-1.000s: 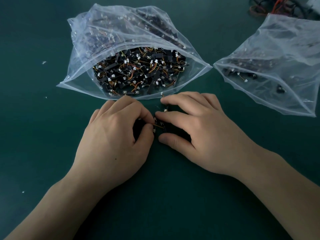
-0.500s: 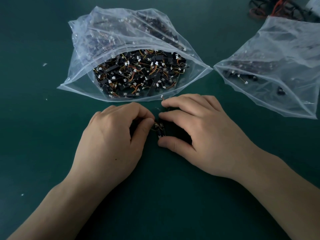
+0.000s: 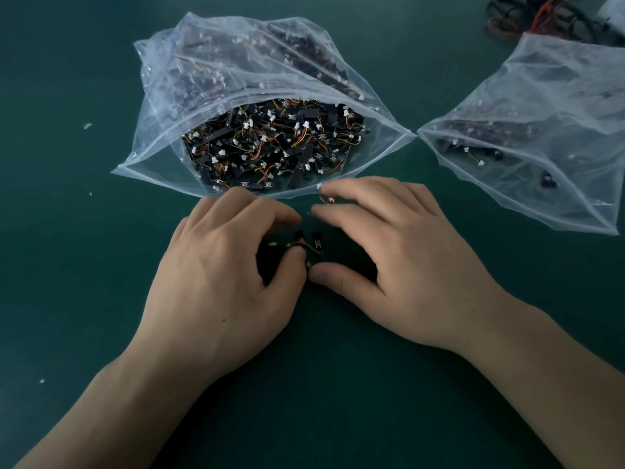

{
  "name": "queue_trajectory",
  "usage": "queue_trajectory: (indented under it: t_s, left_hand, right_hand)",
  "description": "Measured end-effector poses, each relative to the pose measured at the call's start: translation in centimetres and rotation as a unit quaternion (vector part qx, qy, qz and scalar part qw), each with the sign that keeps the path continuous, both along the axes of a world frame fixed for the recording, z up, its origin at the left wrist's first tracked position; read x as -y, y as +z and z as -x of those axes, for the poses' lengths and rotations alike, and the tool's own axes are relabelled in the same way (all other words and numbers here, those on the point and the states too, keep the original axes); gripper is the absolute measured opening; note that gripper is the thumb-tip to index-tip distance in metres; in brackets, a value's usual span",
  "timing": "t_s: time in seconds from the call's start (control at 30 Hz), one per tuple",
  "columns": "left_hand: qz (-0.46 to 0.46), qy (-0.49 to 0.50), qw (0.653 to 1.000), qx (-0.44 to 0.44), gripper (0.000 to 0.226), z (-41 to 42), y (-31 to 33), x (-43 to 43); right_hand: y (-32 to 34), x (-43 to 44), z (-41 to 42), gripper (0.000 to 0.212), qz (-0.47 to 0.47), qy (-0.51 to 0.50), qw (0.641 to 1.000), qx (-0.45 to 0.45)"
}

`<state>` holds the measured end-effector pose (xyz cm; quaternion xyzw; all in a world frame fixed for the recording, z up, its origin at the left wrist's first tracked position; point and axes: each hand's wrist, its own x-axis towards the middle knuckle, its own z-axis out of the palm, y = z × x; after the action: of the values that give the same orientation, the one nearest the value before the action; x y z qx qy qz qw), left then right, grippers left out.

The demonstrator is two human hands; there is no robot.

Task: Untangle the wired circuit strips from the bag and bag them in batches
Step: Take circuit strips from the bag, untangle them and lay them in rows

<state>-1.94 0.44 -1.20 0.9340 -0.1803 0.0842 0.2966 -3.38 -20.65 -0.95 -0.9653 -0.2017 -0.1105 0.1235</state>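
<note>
A big clear plastic bag (image 3: 162, 140) lies open on the dark green table, full of tangled black circuit strips (image 3: 270, 143) with orange and yellow wires and white plugs. A second clear bag (image 3: 554, 123) at the right holds a few strips. Just in front of the big bag's mouth, a small clump of strips (image 3: 309, 247) lies on the table between my hands. My left hand (image 3: 220, 275) has its fingers curled over the clump's left side, thumb on a wire. My right hand (image 3: 399, 262) curls over the right side, thumb touching the clump. Most of the clump is hidden under my fingers.
A bundle of red and black cables (image 3: 541, 18) lies at the back right corner. Small white scraps (image 3: 87, 126) dot the table at the left. The dark green table (image 3: 321, 418) stretches in front of my hands.
My hands have drawn slightly apart, showing more of the small clump and its wire between them. The bags have not moved.
</note>
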Motion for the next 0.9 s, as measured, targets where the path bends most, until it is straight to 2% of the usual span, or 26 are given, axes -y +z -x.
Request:
queue_trajectory:
  t_s: [0.17, 0.33, 0.8, 0.9]
  left_hand:
    - [-0.054, -0.014, 0.998, -0.023, 0.048, 0.19, -0.05, -0.07]
    - [-0.059, -0.02, 0.998, -0.02, 0.053, 0.04, -0.33, -0.02]
    - [-0.051, 0.014, 0.999, -0.008, 0.041, 0.1, -0.5, 0.04]
    - [-0.056, 0.015, 0.998, -0.008, 0.042, 0.1, -0.49, 0.08]
  right_hand:
    - [-0.02, 0.0, -0.06, 0.04, -0.029, -0.063, 0.997, 0.024]
    - [-0.21, 0.28, -0.23, 0.04, -0.022, -0.113, 0.993, 0.011]
    - [-0.27, 0.37, -0.33, 0.025, -0.076, -0.09, 0.993, -0.028]
    - [-0.17, 0.32, -0.33, 0.032, -0.092, -0.102, 0.99, -0.029]
